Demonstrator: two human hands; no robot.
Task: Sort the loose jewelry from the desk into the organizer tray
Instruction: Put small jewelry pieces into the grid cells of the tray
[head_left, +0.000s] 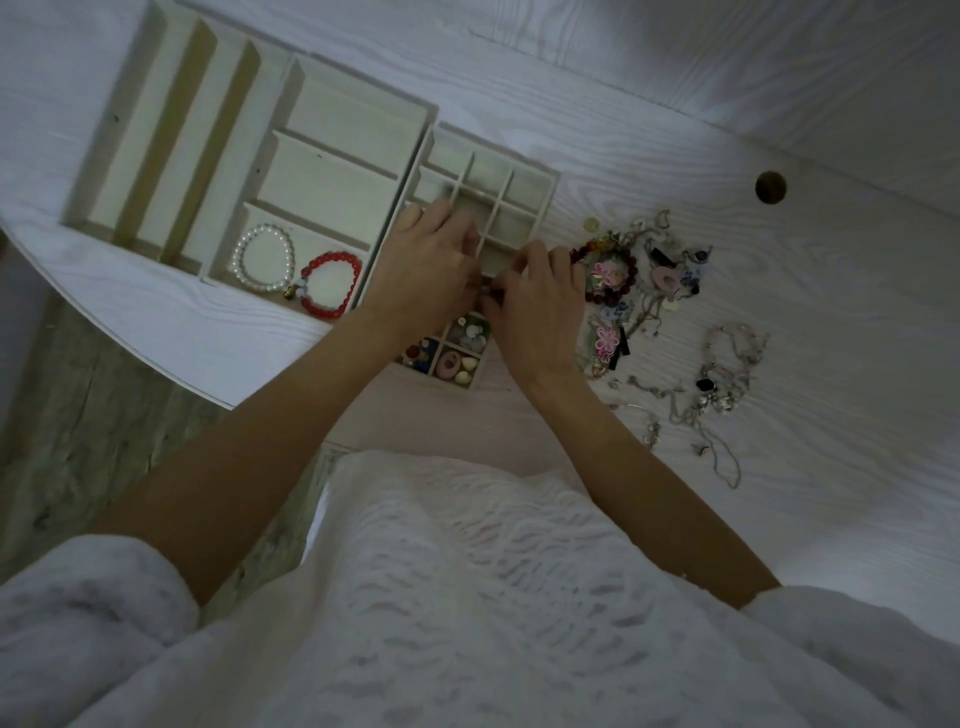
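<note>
Our left hand (426, 270) and right hand (535, 306) meet fingertip to fingertip over the small-celled organizer tray (524, 179); fingers curl around something tiny between them, too small to identify. Loose jewelry (660, 312) lies heaped on the white desk (779, 322) just right of the tray. A pearl bracelet (262, 257) and red bracelet (330, 283) sit in the left tray's near compartment.

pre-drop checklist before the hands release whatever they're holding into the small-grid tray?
1. Item held: both hands, left hand and right hand, pinch together over something tiny; what it is, cannot tell.
2. Hands over small-grid tray: ok.
3. Free far cells: ok.
4. Near cells already hold beads and shells: ok.
5. Pearl bracelet and red bracelet in the middle tray: ok.
6. Loose pile unsorted: not ok.
</note>
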